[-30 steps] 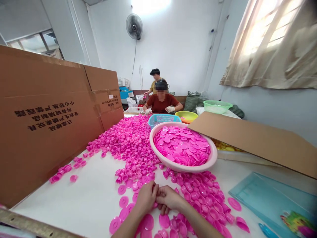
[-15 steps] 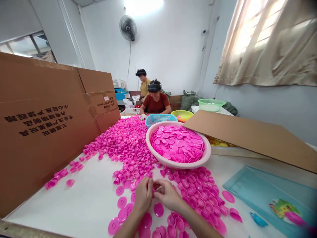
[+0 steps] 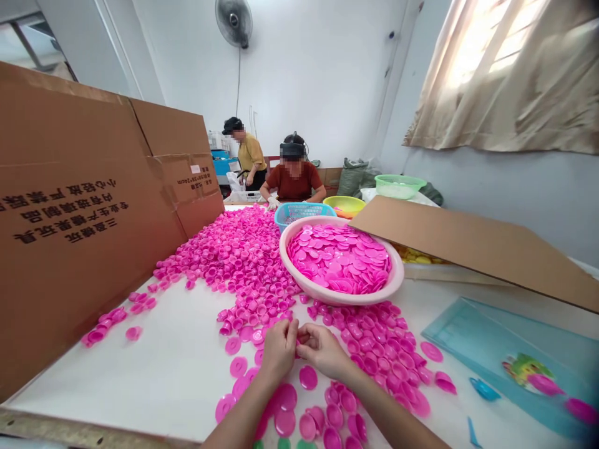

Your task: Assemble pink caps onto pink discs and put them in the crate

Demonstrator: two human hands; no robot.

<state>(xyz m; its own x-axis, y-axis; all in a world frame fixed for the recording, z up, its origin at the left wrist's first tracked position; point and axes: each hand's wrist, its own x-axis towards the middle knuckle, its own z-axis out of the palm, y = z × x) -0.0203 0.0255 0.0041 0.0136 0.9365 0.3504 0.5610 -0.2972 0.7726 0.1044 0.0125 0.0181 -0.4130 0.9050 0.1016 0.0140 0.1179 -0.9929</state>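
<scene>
A white table [image 3: 154,368] carries scattered magenta plastic caps [image 3: 243,262] and a pale pink basin [image 3: 341,300].

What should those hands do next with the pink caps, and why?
Probably pick up the loose pink cap just below the left hand and right hand. It lies nearest them, apart on the white table. Whatever their fingers hold is hidden, though.

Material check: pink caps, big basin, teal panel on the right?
The pink caps look like moulded plastic: glossy, evenly coloured, thin-walled. The pale pink basin looks like plastic too, with a smooth semi-gloss surface and a rounded moulded rim. The teal panel is probably clear tinted plastic: it has a shiny surface and is see-through, though glass can't be ruled out from the look alone.
</scene>
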